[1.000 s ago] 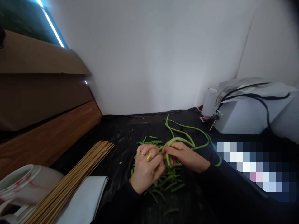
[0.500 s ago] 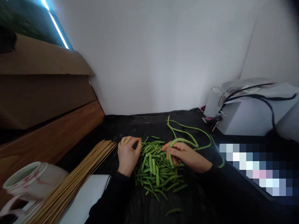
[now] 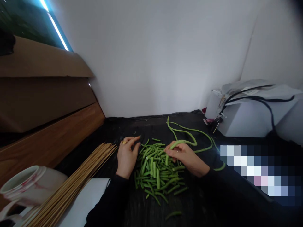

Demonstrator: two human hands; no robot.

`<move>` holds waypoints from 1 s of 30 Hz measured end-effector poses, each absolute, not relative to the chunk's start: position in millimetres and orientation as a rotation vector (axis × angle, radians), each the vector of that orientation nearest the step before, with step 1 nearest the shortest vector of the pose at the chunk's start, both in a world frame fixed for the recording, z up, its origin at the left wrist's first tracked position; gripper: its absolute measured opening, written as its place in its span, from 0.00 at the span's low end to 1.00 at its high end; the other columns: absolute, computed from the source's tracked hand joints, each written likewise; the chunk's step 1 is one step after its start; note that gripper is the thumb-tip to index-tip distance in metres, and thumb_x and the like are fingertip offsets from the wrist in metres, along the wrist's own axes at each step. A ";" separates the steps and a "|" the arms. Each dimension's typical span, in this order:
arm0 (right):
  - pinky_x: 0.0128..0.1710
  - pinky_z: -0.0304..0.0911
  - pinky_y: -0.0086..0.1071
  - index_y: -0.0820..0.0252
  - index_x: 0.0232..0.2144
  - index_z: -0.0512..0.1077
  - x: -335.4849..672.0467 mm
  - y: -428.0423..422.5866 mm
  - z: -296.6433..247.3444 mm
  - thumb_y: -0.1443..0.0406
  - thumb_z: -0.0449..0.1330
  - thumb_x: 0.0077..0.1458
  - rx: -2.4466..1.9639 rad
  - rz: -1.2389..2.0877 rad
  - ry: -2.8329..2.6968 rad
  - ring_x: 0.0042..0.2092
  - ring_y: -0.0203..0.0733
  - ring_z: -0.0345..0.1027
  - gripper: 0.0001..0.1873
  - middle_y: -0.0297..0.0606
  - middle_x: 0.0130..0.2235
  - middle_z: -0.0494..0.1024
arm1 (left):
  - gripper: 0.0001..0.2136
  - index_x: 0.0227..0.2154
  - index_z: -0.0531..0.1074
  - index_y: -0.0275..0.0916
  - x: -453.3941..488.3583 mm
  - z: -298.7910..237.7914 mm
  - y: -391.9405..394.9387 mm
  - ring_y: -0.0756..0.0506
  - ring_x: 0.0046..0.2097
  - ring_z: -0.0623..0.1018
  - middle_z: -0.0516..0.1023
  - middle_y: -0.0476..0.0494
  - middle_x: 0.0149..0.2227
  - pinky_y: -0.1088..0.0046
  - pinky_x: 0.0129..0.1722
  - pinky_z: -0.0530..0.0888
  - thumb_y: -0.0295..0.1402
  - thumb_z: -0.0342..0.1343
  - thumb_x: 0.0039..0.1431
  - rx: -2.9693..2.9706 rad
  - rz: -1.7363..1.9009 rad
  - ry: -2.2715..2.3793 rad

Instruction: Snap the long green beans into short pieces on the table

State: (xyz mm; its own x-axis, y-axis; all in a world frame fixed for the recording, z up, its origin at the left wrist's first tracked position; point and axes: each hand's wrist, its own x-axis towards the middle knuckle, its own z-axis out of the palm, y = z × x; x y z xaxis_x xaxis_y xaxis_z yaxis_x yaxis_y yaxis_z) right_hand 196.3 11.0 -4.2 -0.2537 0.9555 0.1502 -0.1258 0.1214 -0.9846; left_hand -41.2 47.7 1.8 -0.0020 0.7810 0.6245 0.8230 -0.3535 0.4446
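Note:
My right hand (image 3: 188, 159) is closed on a long green bean (image 3: 187, 141), which bends over the fingers with its near end pointing down at the pile. My left hand (image 3: 126, 159), with a ring on one finger, is left of the pile with thumb and forefinger apart and nothing seen between them. Beneath and between both hands lies a heap of short cut bean pieces (image 3: 163, 186). More long beans (image 3: 203, 133) curl on the black covering behind my right hand. One loose piece (image 3: 174, 215) rests near the front.
A bundle of thin sticks (image 3: 78, 175) slants along the left, beside a white mug (image 3: 44, 186) and a white sheet (image 3: 88, 195). Cardboard (image 3: 44, 101) stands at far left. White boxes with black straps (image 3: 246, 118) are at back right, against the white wall (image 3: 161, 63).
My left thumb and forefinger have parted from a pinch. My right hand has turned slightly, drawing the long bean's near end up and left. The view has shifted a little.

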 end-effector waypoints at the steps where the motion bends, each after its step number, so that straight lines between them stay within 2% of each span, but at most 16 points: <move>1: 0.25 0.58 0.29 0.61 0.27 0.73 195.1 11.8 -5.9 0.59 0.65 0.49 -0.879 1.332 -1.362 0.29 0.34 0.61 0.11 0.36 0.32 0.73 | 0.13 0.46 0.76 0.43 -33.3 5.0 44.8 0.47 0.32 0.73 0.78 0.46 0.38 0.70 0.35 0.69 0.34 0.57 0.57 -2.287 -1.427 -1.749; 2: 0.25 0.58 0.29 0.61 0.27 0.73 194.1 12.8 -7.6 0.59 0.66 0.49 -0.872 1.320 -1.346 0.29 0.34 0.61 0.11 0.37 0.34 0.73 | 0.16 0.48 0.74 0.43 -24.3 8.5 41.4 0.49 0.29 0.72 0.79 0.47 0.37 0.72 0.32 0.69 0.34 0.58 0.57 -2.401 -1.536 -1.746; 4: 0.26 0.59 0.29 0.61 0.27 0.74 193.3 14.8 -10.5 0.59 0.66 0.48 -0.862 1.296 -1.308 0.30 0.35 0.62 0.10 0.37 0.35 0.74 | 0.13 0.43 0.77 0.41 -4.5 14.8 34.1 0.50 0.26 0.71 0.80 0.48 0.31 0.75 0.27 0.67 0.36 0.61 0.54 -2.691 -1.608 -1.718; 8: 0.26 0.58 0.29 0.59 0.27 0.76 194.5 17.5 -12.4 0.60 0.67 0.47 -0.862 1.276 -1.243 0.29 0.35 0.62 0.08 0.34 0.30 0.73 | 0.19 0.45 0.76 0.38 26.2 16.0 25.1 0.50 0.26 0.72 0.81 0.47 0.30 0.76 0.26 0.67 0.33 0.66 0.48 -3.070 -1.627 -1.611; 12: 0.26 0.55 0.29 0.61 0.28 0.77 196.9 17.7 -9.8 0.58 0.68 0.47 -0.854 1.360 -1.226 0.28 0.34 0.62 0.11 0.35 0.28 0.73 | 0.18 0.46 0.75 0.38 31.9 4.5 22.7 0.50 0.27 0.73 0.80 0.47 0.29 0.76 0.28 0.69 0.29 0.64 0.50 -2.998 -1.726 -1.523; 16: 0.25 0.54 0.28 0.62 0.32 0.76 198.6 17.5 -7.9 0.55 0.67 0.48 -0.808 1.481 -1.008 0.27 0.32 0.61 0.15 0.33 0.26 0.72 | 0.16 0.46 0.76 0.39 23.3 -1.7 20.7 0.49 0.30 0.74 0.78 0.46 0.31 0.74 0.32 0.70 0.28 0.63 0.53 -2.867 -1.629 -1.421; 21: 0.28 0.56 0.29 0.62 0.27 0.71 201.2 16.2 -5.5 0.58 0.68 0.47 -0.771 1.512 -0.965 0.27 0.32 0.63 0.14 0.32 0.26 0.72 | 0.08 0.39 0.78 0.39 15.2 0.3 19.0 0.47 0.34 0.75 0.78 0.45 0.32 0.72 0.37 0.71 0.29 0.61 0.56 -2.854 -1.498 -1.300; 26: 0.29 0.56 0.30 0.61 0.29 0.71 203.5 13.6 -4.3 0.60 0.65 0.53 -0.718 1.473 -1.166 0.28 0.33 0.63 0.10 0.32 0.26 0.71 | 0.09 0.42 0.77 0.41 11.7 0.8 17.5 0.46 0.39 0.76 0.79 0.44 0.35 0.69 0.42 0.72 0.33 0.59 0.58 -2.862 -1.399 -1.172; 30: 0.29 0.57 0.30 0.61 0.29 0.72 201.2 13.5 -5.8 0.61 0.65 0.52 -0.729 1.430 -1.238 0.28 0.34 0.63 0.09 0.31 0.25 0.71 | 0.06 0.39 0.77 0.40 10.1 1.2 16.5 0.45 0.38 0.76 0.78 0.44 0.34 0.68 0.42 0.71 0.33 0.57 0.61 -2.783 -1.326 -1.074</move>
State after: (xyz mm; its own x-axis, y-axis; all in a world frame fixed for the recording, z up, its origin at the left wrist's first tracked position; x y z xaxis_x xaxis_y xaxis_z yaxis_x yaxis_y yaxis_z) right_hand 201.2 13.5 -5.8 -0.2547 0.9496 0.1826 -0.3168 0.0965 -0.9436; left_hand 10.1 16.5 1.2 0.4558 0.6085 0.6496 0.5090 -0.7769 0.3705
